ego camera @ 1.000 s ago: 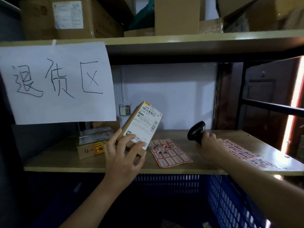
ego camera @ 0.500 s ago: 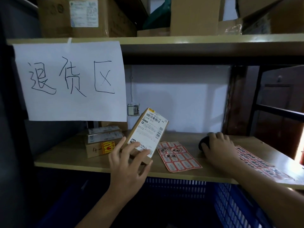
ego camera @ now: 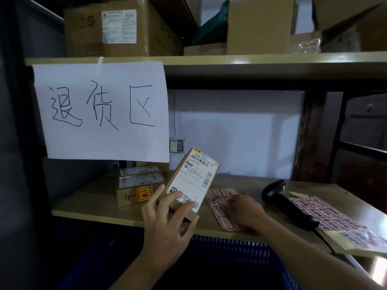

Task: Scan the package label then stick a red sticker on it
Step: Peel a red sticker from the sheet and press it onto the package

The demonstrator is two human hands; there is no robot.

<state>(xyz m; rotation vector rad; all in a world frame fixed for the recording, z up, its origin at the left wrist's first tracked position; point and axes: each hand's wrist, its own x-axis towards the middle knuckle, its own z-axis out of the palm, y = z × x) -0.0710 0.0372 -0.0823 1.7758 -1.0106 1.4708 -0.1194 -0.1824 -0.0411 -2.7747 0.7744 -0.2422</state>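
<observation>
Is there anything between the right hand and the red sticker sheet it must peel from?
Nothing visible. The right hand rests directly on the sticker sheet; the scanner lies apart, to its right.

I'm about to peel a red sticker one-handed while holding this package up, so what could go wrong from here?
1. The right hand is picking at the sticker sheet, which lies loose on the shelf; nothing pins it, so the sheet may lift with the sticker.
2. The left hand holds the package tilted by its lower end only; pressing a sticker on could tip it.
3. The scanner lies near the shelf edge on the other sheet; an elbow could knock it.
</observation>
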